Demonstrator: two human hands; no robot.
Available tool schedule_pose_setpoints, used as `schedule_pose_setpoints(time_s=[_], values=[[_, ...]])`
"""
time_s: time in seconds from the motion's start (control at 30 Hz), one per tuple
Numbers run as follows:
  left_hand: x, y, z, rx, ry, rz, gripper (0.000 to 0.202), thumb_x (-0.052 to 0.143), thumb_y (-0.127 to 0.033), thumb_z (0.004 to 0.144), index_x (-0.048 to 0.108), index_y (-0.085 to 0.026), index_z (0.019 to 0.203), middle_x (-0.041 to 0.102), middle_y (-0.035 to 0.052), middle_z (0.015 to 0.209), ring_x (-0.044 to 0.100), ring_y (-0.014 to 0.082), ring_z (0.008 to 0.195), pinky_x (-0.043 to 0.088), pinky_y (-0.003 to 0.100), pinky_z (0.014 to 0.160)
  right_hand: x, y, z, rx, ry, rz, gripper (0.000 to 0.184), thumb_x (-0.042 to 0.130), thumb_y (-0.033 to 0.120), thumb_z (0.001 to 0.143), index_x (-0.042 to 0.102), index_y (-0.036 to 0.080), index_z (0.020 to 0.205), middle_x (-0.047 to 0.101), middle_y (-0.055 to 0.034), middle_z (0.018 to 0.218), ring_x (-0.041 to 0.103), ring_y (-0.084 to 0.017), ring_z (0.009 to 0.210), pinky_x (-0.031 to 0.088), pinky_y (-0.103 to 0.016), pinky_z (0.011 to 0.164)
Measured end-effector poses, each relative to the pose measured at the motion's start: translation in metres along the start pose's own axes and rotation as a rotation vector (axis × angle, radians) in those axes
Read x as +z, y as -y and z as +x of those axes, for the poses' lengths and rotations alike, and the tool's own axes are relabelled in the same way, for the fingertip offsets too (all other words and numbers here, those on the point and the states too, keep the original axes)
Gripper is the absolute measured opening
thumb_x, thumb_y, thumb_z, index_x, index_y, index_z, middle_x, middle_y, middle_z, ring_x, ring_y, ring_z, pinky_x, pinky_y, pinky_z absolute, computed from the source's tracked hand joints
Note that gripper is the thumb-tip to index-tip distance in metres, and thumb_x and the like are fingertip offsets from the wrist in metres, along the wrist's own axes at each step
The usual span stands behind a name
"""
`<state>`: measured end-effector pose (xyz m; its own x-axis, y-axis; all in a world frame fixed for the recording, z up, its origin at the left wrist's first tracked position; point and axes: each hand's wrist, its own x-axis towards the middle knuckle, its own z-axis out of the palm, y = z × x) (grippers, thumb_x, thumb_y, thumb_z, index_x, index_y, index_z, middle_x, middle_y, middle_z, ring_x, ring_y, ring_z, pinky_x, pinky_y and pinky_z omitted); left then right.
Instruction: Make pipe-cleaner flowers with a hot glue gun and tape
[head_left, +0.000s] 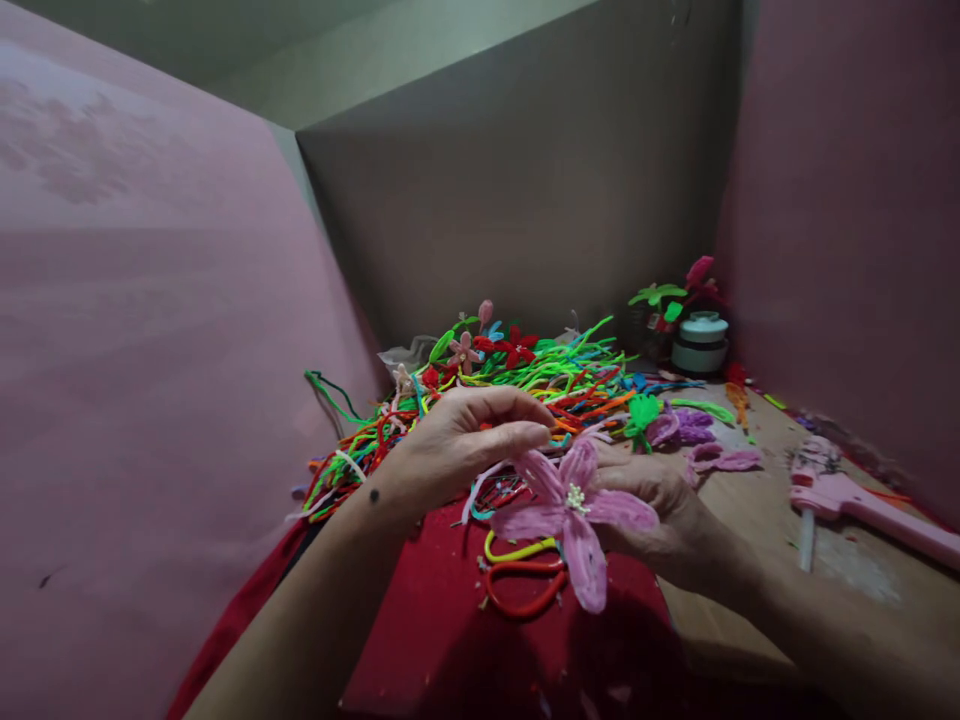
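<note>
A pink pipe-cleaner flower (589,530) with several long petals and a pale yellow stamen cluster faces me above the red surface. My right hand (652,495) is closed behind it, gripping the flower at its back; most of those fingers are hidden by petals. Just above the upper left petal, my left hand (487,435) curls with thumb and index fingertips nearly together. What is between those tips, if anything, I cannot make out. Below the flower lie scissors with a red handle loop (525,605) and a yellow handle loop (517,550).
A heap of coloured pipe cleaners (555,370) with several finished flowers spreads behind my hands. Purple petals (690,425) and a pink loop (724,458) lie to the right. Farther right is a pink glue gun (832,490); a pale jar (700,342) stands behind. Pink walls flank the table.
</note>
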<state>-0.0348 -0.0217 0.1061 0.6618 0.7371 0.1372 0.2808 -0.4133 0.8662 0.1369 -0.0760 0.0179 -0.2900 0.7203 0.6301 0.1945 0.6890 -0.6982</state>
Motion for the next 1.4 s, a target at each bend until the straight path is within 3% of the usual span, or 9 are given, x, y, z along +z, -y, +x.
schedule_pose_setpoints(time_s=[0.17,0.33,0.43,0.57,0.77,0.87,1.03,1.23,1.4], values=[[0.003,-0.011,0.009,-0.123,0.24,-0.01,0.013,0.064,-0.027,0.07,0.067,-0.015,0.067,0.055,-0.0023,0.057,0.045,0.0066,0.049,0.033,0.02,0.047,0.0,0.006,0.004,-0.071,0.08,-0.062,0.024,0.054,0.026,0.083,0.062,0.022,0.061,0.064,-0.0002,0.068,0.056,-0.016,0.072,0.044,-0.033,0.076],[0.013,0.011,0.02,-0.327,0.252,-0.365,0.019,0.068,-0.025,0.066,0.059,-0.013,0.055,0.05,-0.0031,0.049,0.039,0.0044,0.041,0.027,0.02,0.04,-0.001,0.007,0.001,-0.104,0.073,-0.145,0.025,0.054,0.025,0.083,0.06,0.022,0.06,0.058,0.0008,0.062,0.053,-0.016,0.067,0.041,-0.038,0.085],[0.017,0.017,0.021,-0.335,0.277,-0.483,0.016,0.068,-0.023,0.065,0.06,-0.012,0.057,0.054,-0.0017,0.053,0.044,0.0049,0.044,0.03,0.019,0.042,0.0,0.006,0.001,-0.121,0.069,-0.137,0.024,0.054,0.028,0.084,0.061,0.022,0.062,0.059,0.0002,0.062,0.055,-0.016,0.071,0.043,-0.037,0.082],[0.012,0.01,0.018,-0.254,0.271,-0.354,0.018,0.068,-0.028,0.068,0.062,-0.012,0.065,0.056,-0.0013,0.058,0.046,0.0051,0.049,0.033,0.018,0.046,0.001,0.002,0.002,-0.126,0.037,-0.068,0.027,0.055,0.03,0.084,0.06,0.018,0.061,0.06,-0.0011,0.064,0.055,-0.016,0.072,0.045,-0.032,0.076],[-0.007,0.0,0.009,-0.083,0.231,-0.045,0.022,0.06,-0.035,0.076,0.067,-0.014,0.08,0.058,-0.0016,0.067,0.046,0.0062,0.058,0.036,0.019,0.056,-0.001,-0.002,0.001,-0.066,0.034,-0.071,0.024,0.054,0.03,0.085,0.061,0.017,0.067,0.063,-0.0017,0.074,0.056,-0.015,0.075,0.041,-0.034,0.084],[-0.01,-0.003,0.007,-0.097,0.319,0.103,0.02,0.06,-0.032,0.075,0.067,-0.014,0.079,0.057,-0.0013,0.067,0.047,0.0078,0.06,0.037,0.021,0.058,-0.001,0.0,0.003,-0.122,0.056,-0.125,0.025,0.052,0.028,0.086,0.058,0.018,0.064,0.063,-0.0006,0.069,0.055,-0.014,0.071,0.042,-0.033,0.082],[-0.01,-0.007,0.011,-0.09,0.533,0.31,0.024,0.058,-0.035,0.076,0.065,-0.013,0.072,0.049,-0.0028,0.06,0.04,0.007,0.056,0.032,0.019,0.051,-0.005,0.007,0.008,-0.18,0.231,-0.224,0.013,0.054,0.018,0.085,0.061,0.019,0.074,0.067,0.0002,0.078,0.058,-0.012,0.074,0.03,-0.038,0.099],[-0.007,-0.008,0.013,-0.049,0.709,0.378,0.022,0.058,-0.033,0.076,0.063,-0.014,0.066,0.048,-0.0035,0.056,0.038,0.0067,0.051,0.03,0.02,0.048,-0.008,0.008,0.011,-0.185,0.342,-0.236,0.013,0.055,0.014,0.083,0.06,0.018,0.072,0.066,-0.0003,0.078,0.056,-0.013,0.078,0.04,-0.032,0.085],[0.004,0.001,0.002,0.021,0.479,0.286,0.02,0.059,-0.028,0.072,0.06,-0.014,0.058,0.046,-0.0031,0.054,0.037,0.0068,0.051,0.028,0.02,0.047,-0.009,0.008,0.01,-0.179,0.318,-0.232,0.017,0.053,0.018,0.085,0.059,0.017,0.07,0.062,-0.001,0.072,0.054,-0.013,0.078,0.041,-0.03,0.081]])
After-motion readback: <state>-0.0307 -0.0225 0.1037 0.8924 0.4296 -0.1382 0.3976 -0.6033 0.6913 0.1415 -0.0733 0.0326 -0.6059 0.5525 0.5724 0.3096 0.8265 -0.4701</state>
